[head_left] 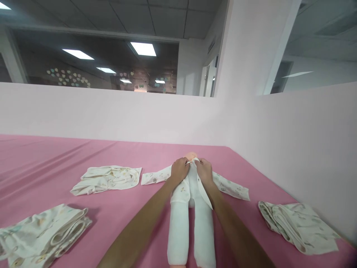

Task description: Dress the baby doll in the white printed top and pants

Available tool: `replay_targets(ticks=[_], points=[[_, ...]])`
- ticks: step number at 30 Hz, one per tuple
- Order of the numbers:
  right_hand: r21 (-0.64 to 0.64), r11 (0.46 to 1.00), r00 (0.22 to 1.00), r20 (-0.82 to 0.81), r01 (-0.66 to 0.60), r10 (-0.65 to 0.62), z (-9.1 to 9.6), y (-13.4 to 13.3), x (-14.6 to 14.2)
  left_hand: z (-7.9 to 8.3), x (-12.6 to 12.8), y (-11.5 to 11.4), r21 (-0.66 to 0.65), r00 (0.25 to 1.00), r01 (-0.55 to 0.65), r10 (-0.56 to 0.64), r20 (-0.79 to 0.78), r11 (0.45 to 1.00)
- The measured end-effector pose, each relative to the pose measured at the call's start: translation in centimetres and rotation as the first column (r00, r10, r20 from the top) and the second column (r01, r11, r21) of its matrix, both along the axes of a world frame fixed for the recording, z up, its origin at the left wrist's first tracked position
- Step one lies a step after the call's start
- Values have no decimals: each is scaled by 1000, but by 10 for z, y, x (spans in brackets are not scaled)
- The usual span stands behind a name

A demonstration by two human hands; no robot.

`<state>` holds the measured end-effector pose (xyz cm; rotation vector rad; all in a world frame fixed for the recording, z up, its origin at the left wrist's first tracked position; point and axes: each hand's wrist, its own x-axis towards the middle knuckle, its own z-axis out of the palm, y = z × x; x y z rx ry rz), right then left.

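Note:
A baby doll [192, 155] lies on its back on the pink sheet [117, 223], dressed in a white printed baby suit [187, 219] with legs toward me and sleeves spread to both sides. My left hand [179, 169] and my right hand [204, 170] meet at the doll's chest, just below its head. Both are closed, pinching the suit's neckline edge between fingers and thumb. A white tie strip [204, 194] hangs from under my right hand along the suit. Most of the doll's head is hidden behind my hands.
A crumpled printed garment [107, 178] lies left of the doll. A folded stack of printed cloth [46, 234] sits at the near left, another folded piece [297, 225] at the right. A pale pink partition wall [292, 149] borders the sheet behind and on the right.

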<state>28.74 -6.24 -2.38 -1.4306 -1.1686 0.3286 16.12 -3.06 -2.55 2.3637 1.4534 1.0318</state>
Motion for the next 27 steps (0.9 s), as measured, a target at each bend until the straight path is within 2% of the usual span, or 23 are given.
replay_targets(ticks=[5, 12, 27], points=[[51, 994, 995, 21, -99, 98, -13, 4, 4, -3, -1, 2, 17, 1000, 26, -26, -4, 1000], [29, 994, 995, 15, -102, 101, -17, 3, 6, -7, 1, 9, 8, 999, 48, -48, -13, 999], [40, 993, 994, 13, -107, 107, -17, -3, 3, -8, 0, 6, 50, 992, 80, -85, 94, 996]])
